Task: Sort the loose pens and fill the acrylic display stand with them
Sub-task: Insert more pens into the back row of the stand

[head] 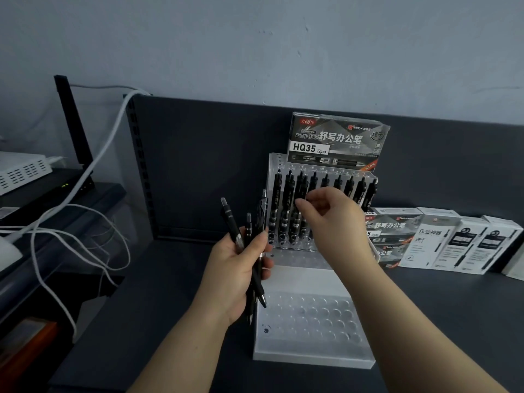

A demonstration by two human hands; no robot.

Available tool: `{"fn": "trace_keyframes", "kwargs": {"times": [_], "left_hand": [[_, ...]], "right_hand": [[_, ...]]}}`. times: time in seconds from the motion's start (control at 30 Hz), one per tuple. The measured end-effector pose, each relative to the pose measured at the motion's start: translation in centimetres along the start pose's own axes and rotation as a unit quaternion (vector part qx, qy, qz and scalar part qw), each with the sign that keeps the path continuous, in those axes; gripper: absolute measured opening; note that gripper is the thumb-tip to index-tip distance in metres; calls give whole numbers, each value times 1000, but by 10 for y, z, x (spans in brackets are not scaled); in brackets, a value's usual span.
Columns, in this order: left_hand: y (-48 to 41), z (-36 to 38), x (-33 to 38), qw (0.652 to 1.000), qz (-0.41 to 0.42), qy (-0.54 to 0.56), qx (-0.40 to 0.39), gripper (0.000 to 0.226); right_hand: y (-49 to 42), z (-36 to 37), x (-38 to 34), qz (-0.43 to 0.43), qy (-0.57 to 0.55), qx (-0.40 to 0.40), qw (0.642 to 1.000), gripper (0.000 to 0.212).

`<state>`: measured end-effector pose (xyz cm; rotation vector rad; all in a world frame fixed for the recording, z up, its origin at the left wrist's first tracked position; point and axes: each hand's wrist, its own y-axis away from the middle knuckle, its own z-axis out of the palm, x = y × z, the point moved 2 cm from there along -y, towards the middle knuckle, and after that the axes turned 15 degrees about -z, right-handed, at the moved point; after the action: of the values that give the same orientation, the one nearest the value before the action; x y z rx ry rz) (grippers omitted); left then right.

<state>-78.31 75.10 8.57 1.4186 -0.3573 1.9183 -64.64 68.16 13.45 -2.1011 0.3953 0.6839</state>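
Black "HQ35 12pcs" pen box [338,140] atop the acrylic display stand [312,353].

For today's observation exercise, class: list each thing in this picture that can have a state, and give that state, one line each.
Left hand: closed around a bundle of black pens.
Right hand: fingers at a pen in the back row.
Acrylic stand: back row filled, front holes empty.
HQ35 box: upright behind the stand.
White boxes: standing, closed.
Black device light: lit green.

Dark tabletop [453,321]: stand [312,353], boxes [459,245].
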Motion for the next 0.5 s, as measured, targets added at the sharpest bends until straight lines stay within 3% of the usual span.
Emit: {"fn": "trace_keyframes", "kwargs": {"times": [0.2,0.37,0.5], "left_hand": [[3,10,-3,998,13,-41,-37,11],[2,14,-5,998,9,-36,-46,15],[-2,11,-5,1000,13,-12,-9,16]], "right_hand": [[26,13,-13,61,-212,-107,970,12],[23,0,-13,77,-223,-84,968,17],[11,-20,-9,81,-233,-14,969,14]]}}
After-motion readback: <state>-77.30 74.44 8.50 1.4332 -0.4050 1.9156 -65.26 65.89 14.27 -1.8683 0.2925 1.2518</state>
